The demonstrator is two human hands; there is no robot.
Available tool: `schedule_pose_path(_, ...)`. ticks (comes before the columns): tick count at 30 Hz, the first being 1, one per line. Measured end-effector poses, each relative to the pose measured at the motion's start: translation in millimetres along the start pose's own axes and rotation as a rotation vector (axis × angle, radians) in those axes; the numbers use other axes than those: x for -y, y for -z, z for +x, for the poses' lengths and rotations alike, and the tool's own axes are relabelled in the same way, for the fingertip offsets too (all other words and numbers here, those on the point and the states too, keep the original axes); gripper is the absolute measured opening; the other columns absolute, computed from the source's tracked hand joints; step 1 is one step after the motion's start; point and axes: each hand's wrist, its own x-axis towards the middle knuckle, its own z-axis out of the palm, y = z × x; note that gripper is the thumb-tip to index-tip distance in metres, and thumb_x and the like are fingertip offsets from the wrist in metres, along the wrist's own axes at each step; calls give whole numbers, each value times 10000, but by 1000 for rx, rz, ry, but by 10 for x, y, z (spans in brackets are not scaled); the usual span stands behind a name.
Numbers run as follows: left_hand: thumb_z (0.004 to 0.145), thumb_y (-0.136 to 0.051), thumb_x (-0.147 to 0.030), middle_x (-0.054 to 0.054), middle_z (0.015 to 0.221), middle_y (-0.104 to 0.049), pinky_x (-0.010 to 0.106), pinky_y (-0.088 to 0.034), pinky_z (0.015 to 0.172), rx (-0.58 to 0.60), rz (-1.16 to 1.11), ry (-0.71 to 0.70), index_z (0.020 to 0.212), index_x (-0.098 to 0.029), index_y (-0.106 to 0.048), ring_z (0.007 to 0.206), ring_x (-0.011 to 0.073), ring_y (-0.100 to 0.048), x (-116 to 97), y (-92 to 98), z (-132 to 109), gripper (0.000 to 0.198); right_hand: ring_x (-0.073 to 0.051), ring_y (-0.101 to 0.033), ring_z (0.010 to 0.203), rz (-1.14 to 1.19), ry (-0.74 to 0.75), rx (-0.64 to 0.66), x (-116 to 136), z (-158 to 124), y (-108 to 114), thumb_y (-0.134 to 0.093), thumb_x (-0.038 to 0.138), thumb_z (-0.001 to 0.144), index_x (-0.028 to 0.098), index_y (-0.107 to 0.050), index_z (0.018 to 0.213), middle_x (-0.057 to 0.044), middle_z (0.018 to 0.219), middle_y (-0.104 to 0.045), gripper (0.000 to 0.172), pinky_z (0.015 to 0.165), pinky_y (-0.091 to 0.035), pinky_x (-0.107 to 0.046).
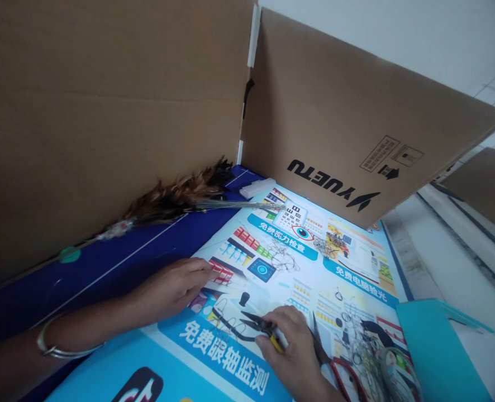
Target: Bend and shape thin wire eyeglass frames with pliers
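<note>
Pliers [258, 324] clamped in right hand [291, 340]; left hand [170, 290] flat, fingers loose, on poster [214, 357].

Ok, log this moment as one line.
left hand: flat on poster | right hand: grip on pliers, tips by thin wire | nearby: red-handled tool, feather duster

Two hands [167, 290] [291, 352], one pliers [258, 324], one scissors [335, 365], one feather duster [176, 198]

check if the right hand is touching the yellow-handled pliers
Touching. The head view shows the right hand closed round the yellow handles of the pliers, with no gap between them.
</note>
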Motion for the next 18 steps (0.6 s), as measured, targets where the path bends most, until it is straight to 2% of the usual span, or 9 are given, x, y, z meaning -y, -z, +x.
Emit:
schedule_pose_path(3, 872, -538, -235, 53, 1191, -602, 330, -442, 913, 187, 28, 66, 1226, -304, -567, 1078, 249, -559, 41, 136, -68, 362, -226, -565, 880, -2, -20, 16, 8, 6, 2, -676, 224, 748, 235, -606, 939, -42, 931, -627, 204, 781, -433, -356)
schedule_pose_path(5, 814, -624, -290, 46, 1297, -545, 349, -422, 959, 252, 52, 113, 1292, -335, -505, 1161, 279, -518, 30, 203, -131, 495, -225, -563, 874, -11, -28, 28, 16, 8, 1, -678, 226, 747, 235, -610, 943, -42, 927, -627, 208, 777, -431, -354)
schedule_pose_path(8, 649, -769, -294, 33, 1386, -478, 387, -412, 988, 266, 80, 160, 1367, -367, -399, 1221, 330, -469, -47, 190, -211, 811, -222, -555, 860, -25, -6, 55, 32, 9, -9, -673, 224, 750, 235, -610, 935, -42, 913, -623, 196, 772, -425, -352)
schedule_pose_path(12, 566, -821, -314, 51, 1421, -426, 411, -423, 978, 257, 92, 172, 1412, -349, -305, 1227, 339, -453, -208, 17, -220, 992, -221, -542, 856, -29, 24, 57, 48, 7, -23, -659, 229, 759, 231, -602, 935, -45, 909, -617, 186, 779, -411, -361)
schedule_pose_path(16, 580, -806, -309, 75, 1388, -431, 371, -477, 896, 242, 61, 234, 1408, -307, -319, 1147, 319, -521, -271, -115, -129, 961, -217, -539, 848, -19, 54, 46, 113, -24, 0, -648, 236, 760, 228, -607, 936, -47, 897, -618, 180, 799, -398, -373)
schedule_pose_path(18, 605, -787, -306, 79, 1394, -419, 354, -461, 917, 233, 24, 228, 1389, -289, -358, 1161, 311, -513, -242, -143, -64, 894, -215, -544, 854, 14, 110, 82, 188, -62, 20, -648, 259, 755, 224, -613, 954, -52, 911, -623, 205, 804, -396, -371)
